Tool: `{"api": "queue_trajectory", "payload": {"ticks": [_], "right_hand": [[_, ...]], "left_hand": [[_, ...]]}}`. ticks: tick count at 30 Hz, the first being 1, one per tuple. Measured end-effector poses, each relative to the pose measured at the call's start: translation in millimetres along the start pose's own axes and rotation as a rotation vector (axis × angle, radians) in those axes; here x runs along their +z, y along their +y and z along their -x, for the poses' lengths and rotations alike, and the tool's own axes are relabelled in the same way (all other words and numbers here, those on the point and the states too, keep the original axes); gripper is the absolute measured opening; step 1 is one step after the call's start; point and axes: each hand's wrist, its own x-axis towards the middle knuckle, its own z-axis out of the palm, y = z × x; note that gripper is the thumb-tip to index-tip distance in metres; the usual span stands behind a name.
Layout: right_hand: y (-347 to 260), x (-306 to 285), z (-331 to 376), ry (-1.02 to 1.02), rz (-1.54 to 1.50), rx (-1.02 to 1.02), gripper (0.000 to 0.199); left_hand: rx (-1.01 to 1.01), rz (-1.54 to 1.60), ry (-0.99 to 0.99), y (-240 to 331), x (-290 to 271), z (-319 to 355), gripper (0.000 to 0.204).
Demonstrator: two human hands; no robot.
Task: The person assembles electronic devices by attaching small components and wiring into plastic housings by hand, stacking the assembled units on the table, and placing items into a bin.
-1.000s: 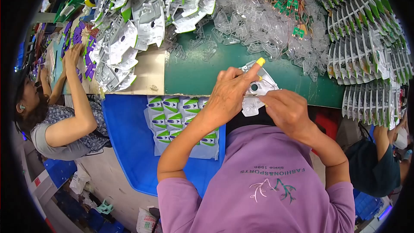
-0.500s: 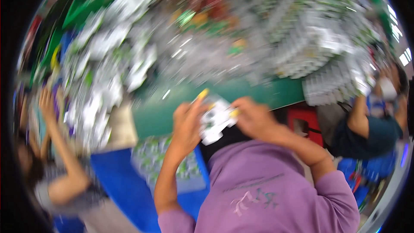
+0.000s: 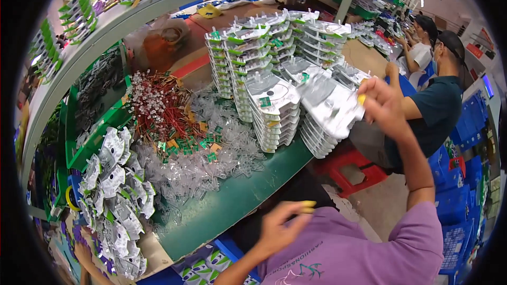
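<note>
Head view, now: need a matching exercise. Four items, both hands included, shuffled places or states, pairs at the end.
1. right hand
2. left hand
3. red stool
4. clear plastic parts

A. heaped on the green tabletop
B. fingers at a blurred pale shell
C. beside the purple shirt, nothing visible in it
D. on the floor, near a co-worker

Pairs: 1-B, 2-C, 3-D, 4-A

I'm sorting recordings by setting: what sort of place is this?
Probably a factory assembly area: stacks of curved green-edged white plastic shells, a heap of small clear plastic pieces and a tangle of thin red wires share a flat green workbench.
</note>
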Motion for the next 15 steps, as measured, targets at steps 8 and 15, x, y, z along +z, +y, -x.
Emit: {"api": "queue_trajectory", "payload": {"ticks": [8, 15], "right_hand": [[26, -13, -99, -0.025, 0.128, 0.063, 0.014], [64, -3, -118, 0.054, 0.302, -0.139, 0.015]], "left_hand": [[-0.329, 0.797, -1.088, 11, 151, -52, 0.065], [-0.347, 1.132, -1.004, 41, 158, -50, 0.095]]}}
